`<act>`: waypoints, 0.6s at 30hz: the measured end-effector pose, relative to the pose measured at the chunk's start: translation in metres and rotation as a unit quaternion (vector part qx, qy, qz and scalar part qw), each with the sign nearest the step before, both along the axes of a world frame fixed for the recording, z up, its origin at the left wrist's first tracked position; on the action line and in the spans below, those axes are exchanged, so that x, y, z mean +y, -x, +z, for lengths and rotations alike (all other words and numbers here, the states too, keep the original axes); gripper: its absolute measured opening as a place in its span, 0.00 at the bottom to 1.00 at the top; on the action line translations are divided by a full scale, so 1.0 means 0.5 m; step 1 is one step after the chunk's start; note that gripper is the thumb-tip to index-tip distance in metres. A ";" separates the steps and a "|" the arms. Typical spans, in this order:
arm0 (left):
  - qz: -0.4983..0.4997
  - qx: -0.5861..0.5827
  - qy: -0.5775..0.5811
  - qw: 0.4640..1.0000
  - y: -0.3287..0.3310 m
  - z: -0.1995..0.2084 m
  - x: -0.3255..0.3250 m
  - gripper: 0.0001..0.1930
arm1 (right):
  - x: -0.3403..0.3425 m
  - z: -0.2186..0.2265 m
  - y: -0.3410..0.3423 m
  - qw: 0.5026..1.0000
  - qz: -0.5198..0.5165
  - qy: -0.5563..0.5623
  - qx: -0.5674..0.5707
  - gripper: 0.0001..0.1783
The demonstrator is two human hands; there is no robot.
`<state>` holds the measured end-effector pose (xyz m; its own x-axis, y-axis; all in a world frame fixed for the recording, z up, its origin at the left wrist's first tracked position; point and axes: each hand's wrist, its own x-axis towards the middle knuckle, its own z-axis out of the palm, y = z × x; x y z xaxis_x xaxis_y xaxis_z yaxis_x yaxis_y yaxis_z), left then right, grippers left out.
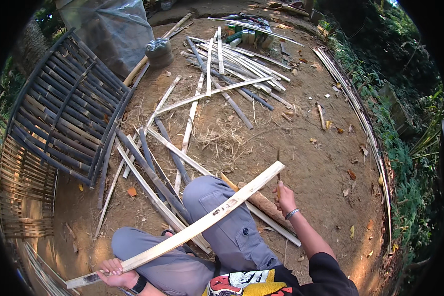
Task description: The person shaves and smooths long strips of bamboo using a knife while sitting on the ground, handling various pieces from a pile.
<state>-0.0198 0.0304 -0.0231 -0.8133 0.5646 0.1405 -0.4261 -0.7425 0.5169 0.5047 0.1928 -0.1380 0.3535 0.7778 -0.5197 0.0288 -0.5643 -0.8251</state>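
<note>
A long, pale split bamboo strip [182, 235] lies slantwise across my bent knees, its far end up and to the right. Near its lower left end, my left hand [114, 273] is closed around it. In my right hand [285, 199] I grip a knife [278, 170] by its light handle. The narrow, dark blade points away from me, just beside the strip's far end; whether it touches the strip I cannot tell. Beyond my right knee, a thick brown piece of wood [269, 205] lies on the ground under the strip.
Several bamboo strips [241, 66] are piled on the dirt ahead, with jars [251, 36] behind. Dark poles [148, 165] lie by my left knee. A bamboo rack [66, 106] stands left, near a tied plastic bag [159, 52]. Long strips [362, 126] edge the greenery at right.
</note>
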 end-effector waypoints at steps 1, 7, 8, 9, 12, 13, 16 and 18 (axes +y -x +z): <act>0.004 -0.009 -0.002 1.000 -0.001 0.002 0.003 0.23 | -0.005 -0.004 -0.003 0.988 -0.073 0.058 0.121 0.30; -0.016 0.021 -0.042 0.999 -0.007 0.001 -0.003 0.23 | -0.066 0.187 0.057 0.955 0.120 -0.206 -0.177 0.19; -0.018 0.035 -0.051 0.998 -0.010 0.001 0.001 0.23 | -0.073 0.225 0.076 0.916 0.181 -0.250 -0.255 0.18; -0.016 0.054 -0.060 0.997 -0.013 0.008 -0.002 0.23 | -0.077 0.250 0.100 0.866 0.243 -0.292 -0.324 0.17; -0.035 0.069 -0.064 0.995 -0.025 -0.003 0.011 0.23 | -0.100 0.264 0.150 0.856 0.319 -0.284 -0.291 0.16; -0.041 0.071 -0.073 0.994 -0.030 -0.002 0.013 0.22 | -0.094 0.256 0.141 0.857 0.308 -0.243 -0.334 0.16; -0.047 0.083 -0.091 0.991 -0.034 0.011 0.015 0.21 | -0.041 0.206 0.090 0.866 0.246 -0.150 -0.408 0.19; -0.036 0.095 -0.088 0.991 -0.033 0.014 0.011 0.21 | -0.045 0.224 0.100 0.862 0.275 -0.148 -0.399 0.19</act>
<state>-0.0033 0.0361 -0.0161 -0.7211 0.5732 0.3892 -0.3882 -0.7995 0.4583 0.4548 0.1700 -0.0260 0.0425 0.9986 -0.0302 0.8500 -0.0521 -0.5241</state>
